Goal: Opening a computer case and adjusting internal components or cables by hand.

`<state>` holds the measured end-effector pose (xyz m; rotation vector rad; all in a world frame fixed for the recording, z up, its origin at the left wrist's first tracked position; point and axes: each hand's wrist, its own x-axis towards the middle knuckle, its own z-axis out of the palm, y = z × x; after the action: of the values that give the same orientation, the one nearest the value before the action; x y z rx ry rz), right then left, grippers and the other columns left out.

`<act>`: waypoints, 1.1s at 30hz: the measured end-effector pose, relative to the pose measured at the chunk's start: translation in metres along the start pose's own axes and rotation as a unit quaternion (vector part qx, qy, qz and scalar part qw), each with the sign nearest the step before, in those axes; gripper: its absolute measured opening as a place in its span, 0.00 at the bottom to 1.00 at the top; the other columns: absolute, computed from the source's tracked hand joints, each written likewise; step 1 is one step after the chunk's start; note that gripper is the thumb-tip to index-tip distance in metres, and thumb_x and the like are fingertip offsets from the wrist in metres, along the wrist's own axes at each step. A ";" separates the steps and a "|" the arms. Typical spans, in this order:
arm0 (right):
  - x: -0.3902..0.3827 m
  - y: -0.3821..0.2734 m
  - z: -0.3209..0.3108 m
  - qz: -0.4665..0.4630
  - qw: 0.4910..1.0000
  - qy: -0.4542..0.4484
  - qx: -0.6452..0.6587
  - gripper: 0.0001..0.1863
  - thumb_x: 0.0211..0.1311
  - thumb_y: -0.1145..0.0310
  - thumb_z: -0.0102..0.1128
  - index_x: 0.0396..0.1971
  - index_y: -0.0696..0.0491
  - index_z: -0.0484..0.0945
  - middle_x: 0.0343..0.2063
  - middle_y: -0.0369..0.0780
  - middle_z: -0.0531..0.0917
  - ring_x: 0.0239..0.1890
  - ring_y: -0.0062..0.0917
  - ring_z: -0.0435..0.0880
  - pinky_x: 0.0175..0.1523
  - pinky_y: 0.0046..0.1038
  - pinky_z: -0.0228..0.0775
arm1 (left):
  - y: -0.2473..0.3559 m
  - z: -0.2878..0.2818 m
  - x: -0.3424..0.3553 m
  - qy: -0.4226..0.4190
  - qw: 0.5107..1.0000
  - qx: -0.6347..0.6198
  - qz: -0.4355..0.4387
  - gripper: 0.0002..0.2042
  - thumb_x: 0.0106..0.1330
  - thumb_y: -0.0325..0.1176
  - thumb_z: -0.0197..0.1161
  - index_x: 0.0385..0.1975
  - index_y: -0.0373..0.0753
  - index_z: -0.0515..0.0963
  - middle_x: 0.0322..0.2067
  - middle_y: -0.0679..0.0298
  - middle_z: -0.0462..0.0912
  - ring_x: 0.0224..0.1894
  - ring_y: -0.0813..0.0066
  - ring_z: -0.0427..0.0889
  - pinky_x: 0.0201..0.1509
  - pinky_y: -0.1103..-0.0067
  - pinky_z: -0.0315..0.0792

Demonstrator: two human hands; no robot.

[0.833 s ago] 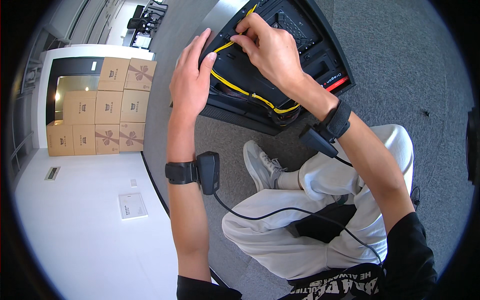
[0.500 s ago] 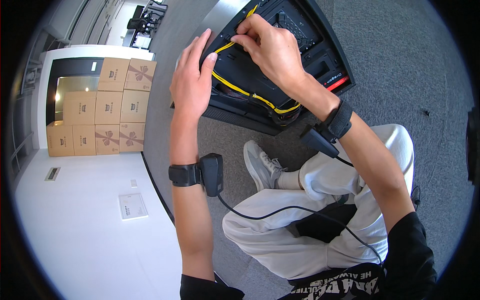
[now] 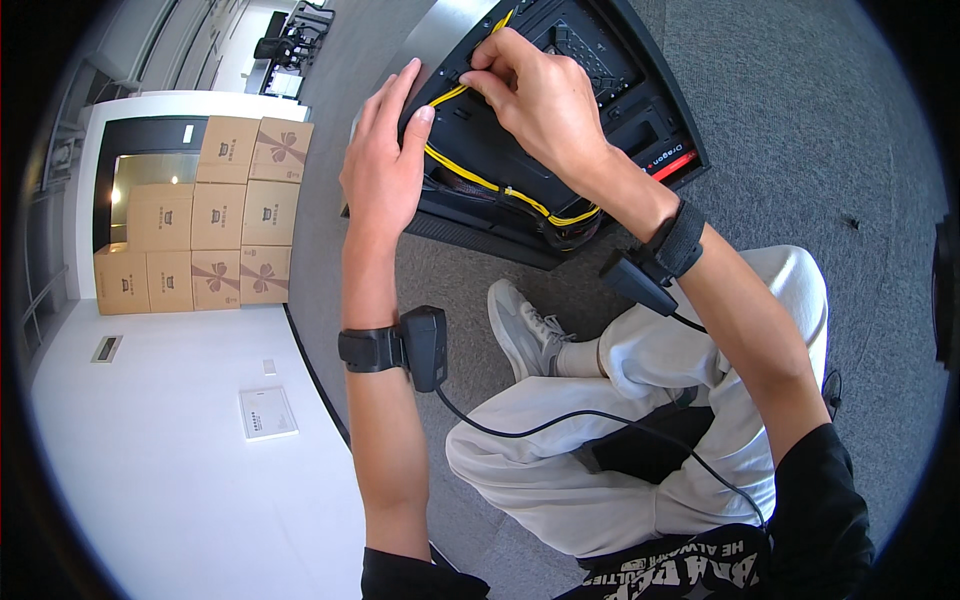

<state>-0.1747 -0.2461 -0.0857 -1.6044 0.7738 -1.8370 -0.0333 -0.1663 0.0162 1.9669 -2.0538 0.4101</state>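
Note:
An open black computer case (image 3: 630, 90) lies on its side on the carpet, with a silver edge at its left and a red stripe near one corner. A bundle of yellow cables (image 3: 465, 170) runs along its inside, held partly by ties. My left hand (image 3: 385, 160) lies along the case's left edge, fingers fairly straight, thumb tip beside the yellow cables. My right hand (image 3: 545, 110) is over the upper left of the interior, thumb and bent forefinger pinched at the yellow cable near a small black fitting. The exact point of contact is partly hidden by the fingers.
My crossed legs (image 3: 600, 450) in pale trousers are below the case. Each wrist wears a black strapped device (image 3: 420, 348) with a cord. Stacked cardboard boxes (image 3: 215, 215) stand against a doorway at left, beside a white wall (image 3: 170, 420); chairs are far back.
My left forearm and wrist device have shifted slightly to the right. My right hand stays at nearly the same spot on the cable, and the case has not visibly moved.

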 end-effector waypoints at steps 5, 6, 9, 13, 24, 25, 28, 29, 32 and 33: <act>0.000 0.001 0.000 -0.005 1.000 0.002 -0.002 0.08 0.63 0.65 0.67 0.35 0.53 0.79 0.20 0.43 0.84 0.24 0.39 0.86 0.30 0.35 0.78 | 0.005 -0.002 0.000 -0.016 1.000 -0.009 0.002 0.28 0.69 0.35 0.62 0.69 0.56 0.68 0.63 0.61 0.74 0.65 0.59 0.74 0.67 0.68 0.69; 0.000 0.001 0.000 -0.005 1.000 0.002 -0.002 0.08 0.63 0.65 0.67 0.35 0.53 0.79 0.20 0.43 0.84 0.24 0.39 0.86 0.30 0.35 0.78 | 0.006 -0.003 0.000 -0.024 1.000 -0.008 0.005 0.29 0.68 0.31 0.63 0.70 0.52 0.67 0.63 0.59 0.74 0.66 0.61 0.74 0.68 0.70 0.67; 0.000 0.001 0.001 -0.008 1.000 0.004 -0.003 0.08 0.63 0.65 0.67 0.35 0.53 0.79 0.20 0.43 0.84 0.24 0.38 0.86 0.30 0.35 0.78 | 0.005 -0.003 -0.001 -0.027 1.000 -0.009 0.000 0.31 0.66 0.28 0.64 0.70 0.52 0.67 0.63 0.59 0.74 0.66 0.61 0.74 0.68 0.70 0.67; -0.001 -0.002 0.000 -0.001 1.000 -0.006 -0.005 0.08 0.64 0.65 0.66 0.36 0.53 0.78 0.20 0.43 0.84 0.23 0.38 0.86 0.29 0.35 0.78 | 0.005 -0.005 -0.001 -0.028 1.000 -0.010 0.009 0.32 0.66 0.28 0.64 0.71 0.52 0.66 0.63 0.59 0.74 0.66 0.61 0.74 0.68 0.70 0.67; -0.002 -0.002 -0.001 0.004 1.000 -0.010 -0.001 0.09 0.64 0.65 0.66 0.37 0.53 0.78 0.20 0.43 0.84 0.24 0.38 0.87 0.31 0.35 0.79 | 0.001 -0.003 -0.001 -0.017 1.000 -0.008 0.017 0.35 0.59 0.28 0.64 0.69 0.60 0.67 0.64 0.63 0.73 0.64 0.58 0.75 0.65 0.65 0.72; -0.002 -0.002 -0.001 0.002 1.000 -0.009 0.000 0.09 0.64 0.65 0.66 0.37 0.53 0.78 0.21 0.43 0.84 0.24 0.39 0.87 0.31 0.35 0.79 | 0.000 -0.003 -0.001 -0.017 1.000 -0.008 0.017 0.35 0.59 0.28 0.64 0.69 0.60 0.67 0.64 0.63 0.73 0.64 0.58 0.75 0.65 0.65 0.72; -0.002 -0.001 0.000 0.000 1.000 -0.008 0.003 0.09 0.64 0.65 0.66 0.37 0.53 0.78 0.21 0.43 0.84 0.24 0.39 0.86 0.31 0.36 0.78 | 0.000 -0.003 -0.001 -0.018 1.000 -0.009 0.021 0.35 0.58 0.27 0.64 0.69 0.59 0.67 0.64 0.63 0.73 0.64 0.57 0.75 0.65 0.65 0.72; -0.002 0.000 0.000 0.000 1.000 -0.009 0.005 0.09 0.64 0.65 0.66 0.37 0.53 0.78 0.20 0.43 0.84 0.24 0.39 0.86 0.31 0.36 0.78 | 0.000 -0.003 0.000 -0.018 1.000 -0.010 0.022 0.35 0.58 0.27 0.63 0.69 0.59 0.67 0.64 0.63 0.73 0.64 0.57 0.75 0.65 0.64 0.72; -0.001 0.000 0.001 0.001 1.000 -0.011 0.005 0.09 0.64 0.65 0.66 0.36 0.53 0.78 0.20 0.43 0.84 0.24 0.39 0.86 0.30 0.36 0.78 | 0.001 -0.005 -0.001 -0.019 0.999 -0.012 0.022 0.35 0.58 0.27 0.63 0.69 0.58 0.68 0.63 0.62 0.73 0.64 0.57 0.75 0.65 0.64 0.72; -0.001 -0.001 0.000 0.001 1.000 -0.011 0.005 0.09 0.64 0.65 0.66 0.36 0.53 0.78 0.20 0.43 0.84 0.24 0.39 0.86 0.30 0.36 0.78 | 0.002 -0.005 0.000 -0.020 0.999 -0.013 0.021 0.35 0.58 0.27 0.63 0.69 0.58 0.68 0.63 0.62 0.73 0.64 0.56 0.75 0.65 0.64 0.72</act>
<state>-0.1743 -0.2446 -0.0863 -1.6139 0.7554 -1.8156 -0.0357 -0.1637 0.0209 1.9348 -2.1183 0.3533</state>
